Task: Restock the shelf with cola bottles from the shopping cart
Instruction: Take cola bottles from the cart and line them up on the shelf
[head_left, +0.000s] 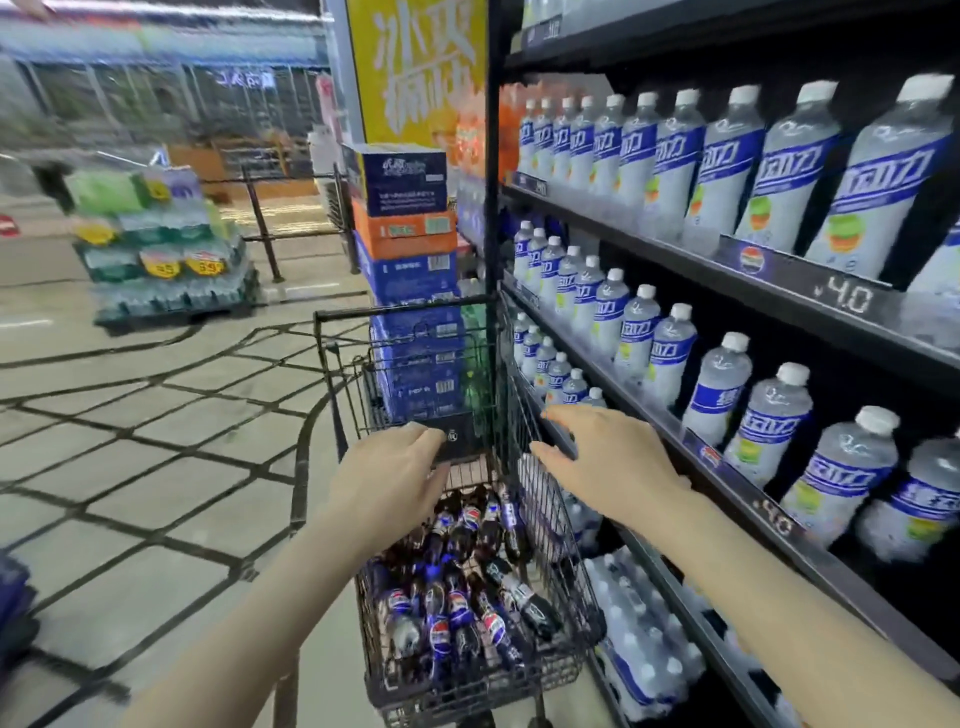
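Left hand (392, 467) reaches forward above the shopping cart (540, 670), fingers bent slightly downward, holding nothing; fingertips lie close to a dark panel at the cart's far end, contact not resolvable. Right hand (608, 457) is extended flat, palm down, fingers straight and slightly spread, grip loose and empty, hovering over the cart's right wire wall and just beside the edge of the shelf (769, 499). Both forearms enter from the bottom of the frame. Below and between the hands, the cola bottles (467, 597) lie piled on their sides in the cart basket: dark liquid, blue labels with a red-white-blue round logo, pointing in mixed directions. Cart stands close along the shelf unit, which sits to the right. Shelf tiers carry upright rows of clear bottles (779, 187) with white caps and blue-and-white labels; price strips on the shelf edges read 4.0. On the lowest level, beside the cart, shrink-wrapped packs of white-capped bottles (644, 634). Beyond the cart's far end, stacked blue and orange cartons (408, 228) under a yellow sign (415, 67). Farther left on the tiled floor (156, 447), a pallet of wrapped water packs (166, 254) with yellow price tags, blurred.
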